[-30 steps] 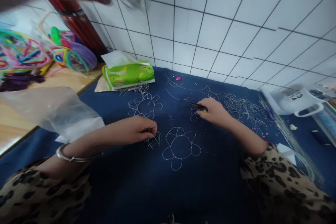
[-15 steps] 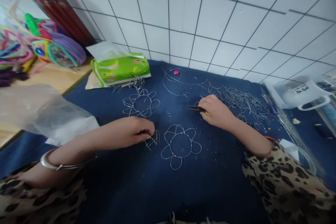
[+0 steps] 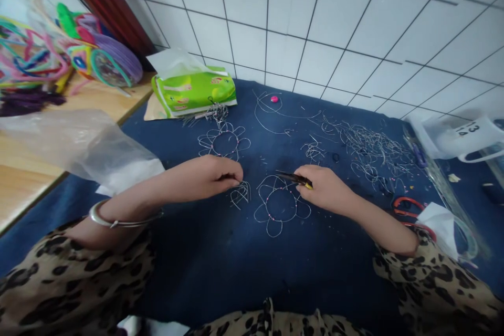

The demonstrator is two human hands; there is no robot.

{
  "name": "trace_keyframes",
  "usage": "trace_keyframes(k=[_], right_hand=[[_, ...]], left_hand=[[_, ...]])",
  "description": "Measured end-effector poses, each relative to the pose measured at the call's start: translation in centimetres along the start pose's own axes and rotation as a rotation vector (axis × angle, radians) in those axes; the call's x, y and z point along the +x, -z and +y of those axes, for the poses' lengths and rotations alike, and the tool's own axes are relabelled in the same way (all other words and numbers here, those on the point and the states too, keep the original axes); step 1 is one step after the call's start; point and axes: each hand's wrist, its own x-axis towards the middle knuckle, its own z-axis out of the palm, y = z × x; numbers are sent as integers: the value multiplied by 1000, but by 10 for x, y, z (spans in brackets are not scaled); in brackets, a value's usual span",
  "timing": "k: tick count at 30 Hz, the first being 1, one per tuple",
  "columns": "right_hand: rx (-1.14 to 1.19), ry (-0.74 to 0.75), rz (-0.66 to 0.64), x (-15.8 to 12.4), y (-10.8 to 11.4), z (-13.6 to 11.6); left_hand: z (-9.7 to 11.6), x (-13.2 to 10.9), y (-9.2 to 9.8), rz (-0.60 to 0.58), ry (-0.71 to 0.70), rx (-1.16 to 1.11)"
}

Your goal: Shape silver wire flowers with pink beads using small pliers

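My left hand (image 3: 214,177) is closed in a pinch, with a small cluster of bent silver wire (image 3: 241,195) at its fingertips. Gripped in my right hand (image 3: 328,187) is a pair of pliers (image 3: 291,176) with dark jaws and a yellow handle, pointing left. The jaws hover over or touch the upper edge of a flower-shaped wire piece (image 3: 282,220) with looped petals and small pink beads; I cannot tell which. Farther back lies a second beaded wire flower (image 3: 225,143). Behind my right hand sits a small wire cluster (image 3: 313,150).
A tangled wire heap (image 3: 374,147) spreads at right, near red-handled scissors (image 3: 407,206) and a white cup (image 3: 452,136). Green tissues (image 3: 192,93), a clear plastic bag (image 3: 94,144) and colourful pipe cleaners (image 3: 31,58) are at left. A pink bead (image 3: 274,99) lies toward the tiled wall.
My right hand has brought the pliers nearer and left, from the small wire cluster to the front flower's edge. My left hand keeps its pinch by the wire. The view has shifted slightly.
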Motion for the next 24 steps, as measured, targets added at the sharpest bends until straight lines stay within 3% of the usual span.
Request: trace_keyframes(k=[7,15,24], right_hand=[[3,49,28,-3,-2,3],[40,33,79,-13,4,9],[176,-35,185,-35,11,9]], left_hand=[[15,25,-8,126,-13,-26],[29,55,-27,53,75,198],[23,65,-28,-17,41,174]])
